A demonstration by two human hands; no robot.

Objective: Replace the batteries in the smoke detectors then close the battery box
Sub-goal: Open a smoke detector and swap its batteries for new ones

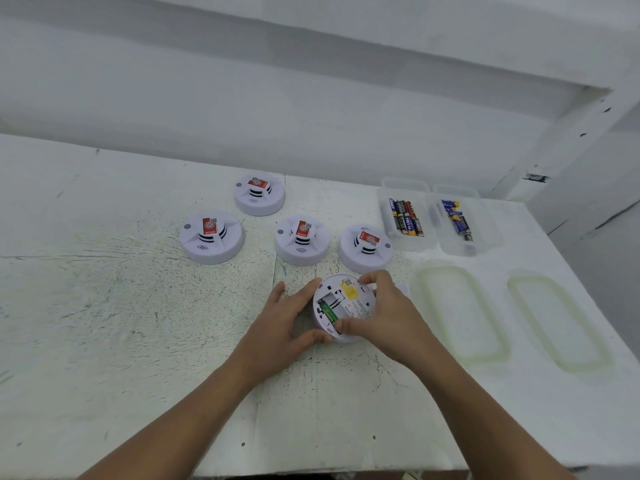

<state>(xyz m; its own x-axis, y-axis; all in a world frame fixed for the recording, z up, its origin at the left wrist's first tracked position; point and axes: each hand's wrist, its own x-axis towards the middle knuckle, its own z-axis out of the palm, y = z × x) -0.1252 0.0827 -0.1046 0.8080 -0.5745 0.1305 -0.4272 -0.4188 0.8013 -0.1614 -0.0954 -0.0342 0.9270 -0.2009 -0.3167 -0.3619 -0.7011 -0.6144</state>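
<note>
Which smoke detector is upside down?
The detector held by the left hand and right hand. Its back shows a green battery; the other four sit face up with red stickers.

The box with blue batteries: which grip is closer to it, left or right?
Right. The right grip holds the open smoke detector on its right side, in front and left of the box. The left grip holds the detector's left side, farther away.

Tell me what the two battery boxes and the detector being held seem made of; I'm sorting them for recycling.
Both battery boxes: clear plastic, apparently; the batteries show through the walls. The detector: probably white matte moulded plastic, judging by its even colour and moulded recesses.
</note>
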